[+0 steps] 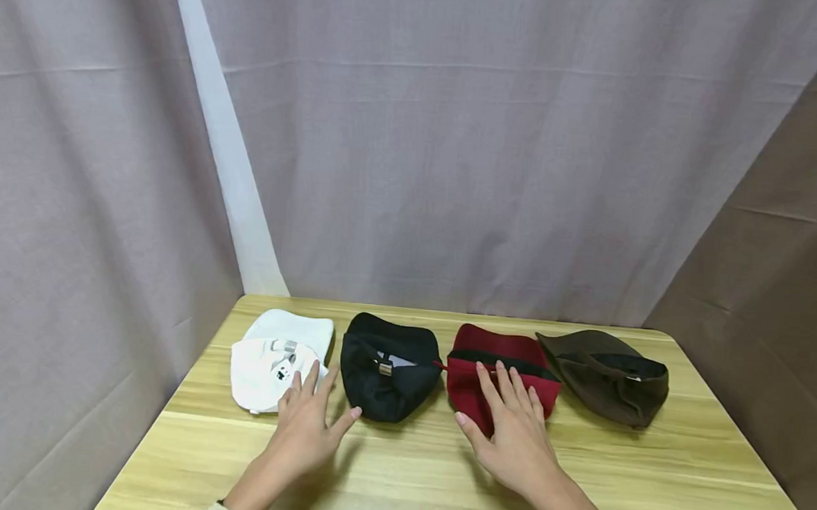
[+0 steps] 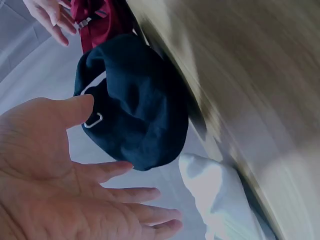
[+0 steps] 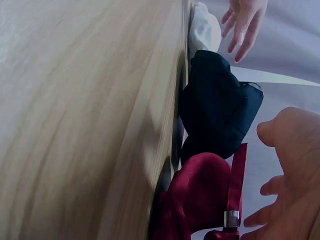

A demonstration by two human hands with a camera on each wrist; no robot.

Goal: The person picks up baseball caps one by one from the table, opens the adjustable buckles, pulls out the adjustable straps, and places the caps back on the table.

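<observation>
Four caps lie in a row along the far side of a wooden table. My left hand (image 1: 307, 425), fingers spread, hovers between the white cap (image 1: 259, 378) and the black cap (image 1: 392, 395); in the left wrist view its palm and loose fingers hold nothing. Over the dark red cap (image 1: 471, 391) is my right hand (image 1: 513, 434), its fingers extended and overlapping the cap's near side. The right wrist view shows that hand's fingers beside the red strap and its metal buckle (image 3: 231, 219). A dark brown cap (image 1: 601, 385) lies to the right.
The wooden table (image 1: 398, 483) has a straight back edge with rounded corners. Grey curtains (image 1: 454, 150) hang behind it and on the left, with a pale gap (image 1: 228, 141) between them. Brownish fabric (image 1: 762, 301) hangs along the right side.
</observation>
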